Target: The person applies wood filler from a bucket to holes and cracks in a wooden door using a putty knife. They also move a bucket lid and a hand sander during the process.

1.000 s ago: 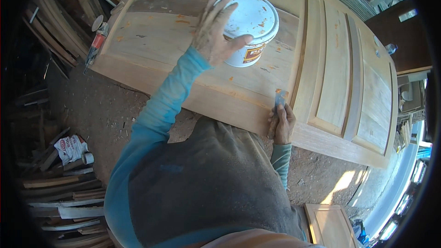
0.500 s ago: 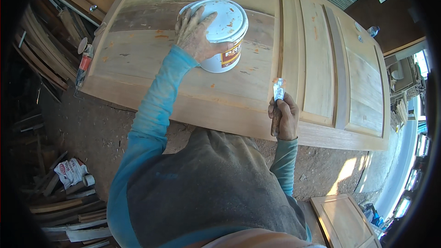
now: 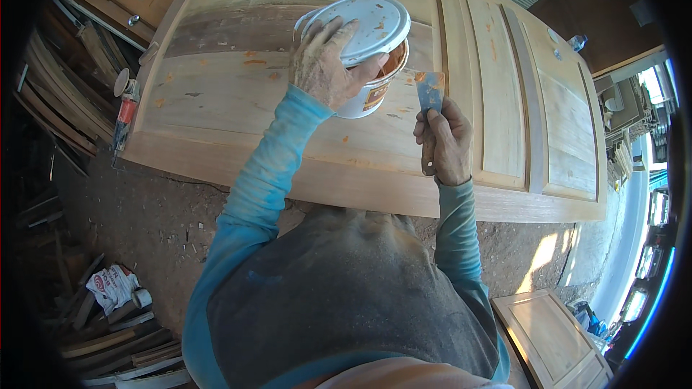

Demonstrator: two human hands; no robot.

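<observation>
My left hand (image 3: pixel 323 63) grips the white lid (image 3: pixel 375 20) of a plastic bucket (image 3: pixel 355 109). The lid is tilted, raised on its right side, and orange-brown paste shows on the bucket's inner wall below it. My thumb is at the lid's near edge; some fingertips lie on its top. To the right, my right hand (image 3: pixel 450 142) is closed around the handle of a putty knife (image 3: pixel 430 86), whose wide blade points up and carries orange smears. The bucket stands on a large panelled wooden door (image 3: pixel 245 112) lying flat, dotted with orange filler patches.
A red and grey power tool (image 3: pixel 125 112) rests against the door's left end. Timber strips (image 3: pixel 61 94) lean at far left, near a white bag (image 3: pixel 112 288). A plastic bottle (image 3: pixel 577 42) lies at the far right. Another small panelled door (image 3: pixel 551 335) is at lower right.
The lid has come up off the bucket's right side, opening a gap. My right hand has moved up and turned the putty knife's blade flat to view.
</observation>
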